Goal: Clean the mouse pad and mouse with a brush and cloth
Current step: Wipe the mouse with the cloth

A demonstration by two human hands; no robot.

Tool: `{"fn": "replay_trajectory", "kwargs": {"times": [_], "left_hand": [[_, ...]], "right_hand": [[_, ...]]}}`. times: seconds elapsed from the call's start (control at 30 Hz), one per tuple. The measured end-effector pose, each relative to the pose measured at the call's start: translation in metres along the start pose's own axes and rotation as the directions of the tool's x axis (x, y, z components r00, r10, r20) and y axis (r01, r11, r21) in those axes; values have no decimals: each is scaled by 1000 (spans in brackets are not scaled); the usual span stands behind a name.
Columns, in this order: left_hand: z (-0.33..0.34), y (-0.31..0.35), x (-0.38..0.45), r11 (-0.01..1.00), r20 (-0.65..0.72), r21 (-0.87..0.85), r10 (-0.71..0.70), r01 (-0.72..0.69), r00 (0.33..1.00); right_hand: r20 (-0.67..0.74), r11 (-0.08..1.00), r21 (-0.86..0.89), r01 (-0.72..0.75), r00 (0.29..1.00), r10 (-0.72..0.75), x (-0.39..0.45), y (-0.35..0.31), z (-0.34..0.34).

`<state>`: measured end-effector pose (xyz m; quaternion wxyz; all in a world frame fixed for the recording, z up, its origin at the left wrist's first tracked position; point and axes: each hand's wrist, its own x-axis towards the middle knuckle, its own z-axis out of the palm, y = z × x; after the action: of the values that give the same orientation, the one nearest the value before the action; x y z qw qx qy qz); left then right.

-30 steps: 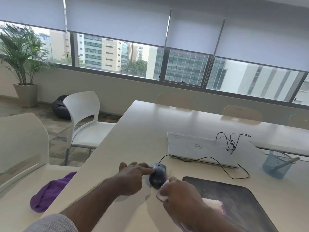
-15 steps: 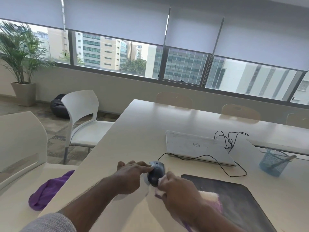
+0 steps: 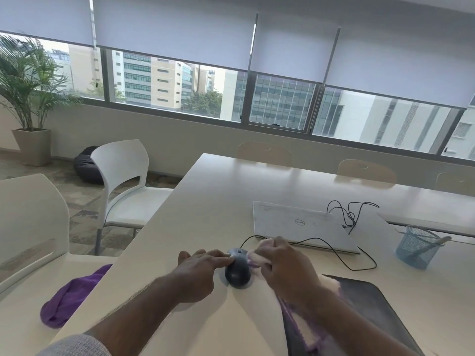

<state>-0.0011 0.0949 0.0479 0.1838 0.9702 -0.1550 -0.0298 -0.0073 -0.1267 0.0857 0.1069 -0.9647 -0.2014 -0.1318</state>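
A dark wired mouse [image 3: 237,271] sits on the pale table [image 3: 218,201], just left of the dark mouse pad [image 3: 359,304]. My left hand [image 3: 198,273] steadies the mouse, its fingers stretched out against the mouse's left side. My right hand [image 3: 285,265] grips a white and purple cloth [image 3: 259,255] and presses it against the mouse's right front side. The rest of the cloth trails under my right forearm onto the pad. The brush handle [image 3: 434,243] sticks out of a blue mesh cup [image 3: 415,246] at the right.
A closed white laptop [image 3: 303,224] lies behind the mouse, with the black cable [image 3: 334,247] looping in front of it. A purple cloth [image 3: 69,296] lies on the white chair [image 3: 30,227] at my left. More chairs stand round the table.
My right hand with the cloth has slid forward along the mouse's right side, from its near end toward its front. The left hand has stayed on the mouse.
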Motion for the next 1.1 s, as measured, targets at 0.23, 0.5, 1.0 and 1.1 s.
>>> {"fn": "replay_trajectory", "kwargs": {"times": [0.23, 0.5, 1.0, 1.1], "left_hand": [[-3, 4, -2, 999, -7, 33, 4, -3, 1000], [-6, 9, -4, 998, 3, 60, -16, 15, 1000], [-6, 13, -8, 997, -15, 71, -29, 30, 999], [-6, 16, -9, 996, -11, 81, -44, 45, 999]], "right_hand": [[112, 995, -93, -45, 992, 56, 19, -1, 18], [221, 991, -79, -109, 967, 124, 55, -12, 26], [192, 968, -52, -245, 949, 250, 62, 12, 24], [111, 937, 207, -280, 959, 262, 59, 17, 14]]}}
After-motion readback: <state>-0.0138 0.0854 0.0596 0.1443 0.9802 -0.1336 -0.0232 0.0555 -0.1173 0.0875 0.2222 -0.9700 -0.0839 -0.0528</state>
